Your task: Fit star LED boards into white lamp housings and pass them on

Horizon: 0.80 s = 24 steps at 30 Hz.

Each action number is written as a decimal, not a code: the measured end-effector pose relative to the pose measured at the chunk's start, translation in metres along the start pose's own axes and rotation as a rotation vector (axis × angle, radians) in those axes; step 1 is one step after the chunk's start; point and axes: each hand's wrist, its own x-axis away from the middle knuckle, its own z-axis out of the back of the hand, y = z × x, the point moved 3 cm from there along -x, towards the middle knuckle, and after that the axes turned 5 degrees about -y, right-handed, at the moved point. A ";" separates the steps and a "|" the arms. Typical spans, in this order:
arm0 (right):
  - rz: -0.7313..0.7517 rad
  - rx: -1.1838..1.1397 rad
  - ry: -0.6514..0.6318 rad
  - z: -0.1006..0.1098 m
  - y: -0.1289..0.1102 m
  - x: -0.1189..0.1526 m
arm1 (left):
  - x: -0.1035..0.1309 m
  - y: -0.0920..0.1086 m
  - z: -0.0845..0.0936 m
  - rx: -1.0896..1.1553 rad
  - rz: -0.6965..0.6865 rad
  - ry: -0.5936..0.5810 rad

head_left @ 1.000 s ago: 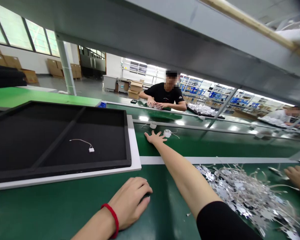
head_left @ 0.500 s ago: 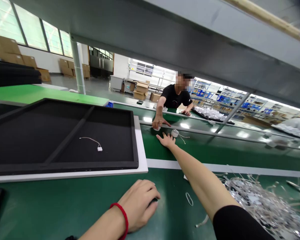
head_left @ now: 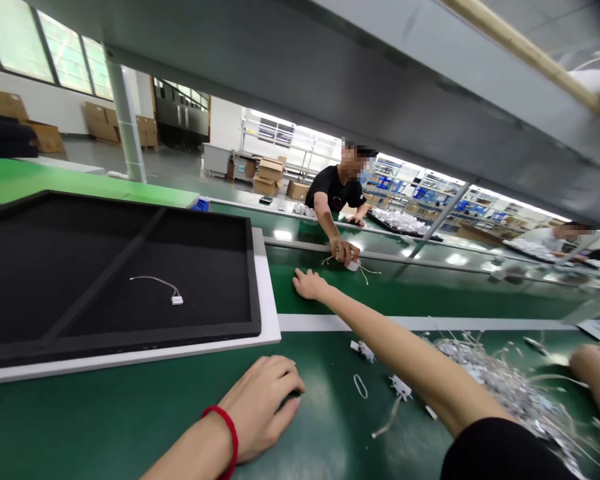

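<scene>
My left hand (head_left: 266, 408), with a red band at the wrist, rests on the green table (head_left: 145, 427), its fingers curled loosely and slightly apart, with nothing seen in them. My right hand (head_left: 310, 285) reaches out over the green surface beyond the white strip (head_left: 320, 323); it looks empty, fingers partly spread. Just past it, a co-worker's hand (head_left: 344, 251) is on a white bundle (head_left: 353, 265) with thin wires. To the left, a small white connector (head_left: 177, 301) with a wire lies in the black framed tray (head_left: 210, 267).
A heap of wired silvery pieces (head_left: 510, 380) lies at the right, near another person's hand (head_left: 597, 373). A rubber band (head_left: 361, 386) and loose wired pieces (head_left: 401, 388) lie by my right forearm. A grey shelf (head_left: 300, 80) hangs overhead.
The co-worker's hand has moved right onto the white bundle. My right hand has drawn back slightly from it. Another person's hand has appeared at the right edge, and the view has shifted.
</scene>
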 end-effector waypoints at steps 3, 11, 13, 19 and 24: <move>0.205 0.010 -0.133 0.002 0.003 0.044 | 0.001 0.002 -0.001 -0.004 -0.014 -0.013; 0.225 0.112 -0.091 0.010 0.084 0.156 | 0.005 -0.003 -0.013 -0.054 -0.053 -0.026; 0.165 0.144 -0.056 0.005 0.101 0.169 | 0.005 -0.006 -0.016 -0.068 -0.060 0.001; 0.070 0.169 0.071 -0.010 0.110 0.188 | 0.006 -0.008 -0.023 -0.131 -0.047 0.080; 0.063 0.138 0.180 -0.015 0.096 0.193 | 0.016 -0.021 -0.033 -0.291 -0.128 0.151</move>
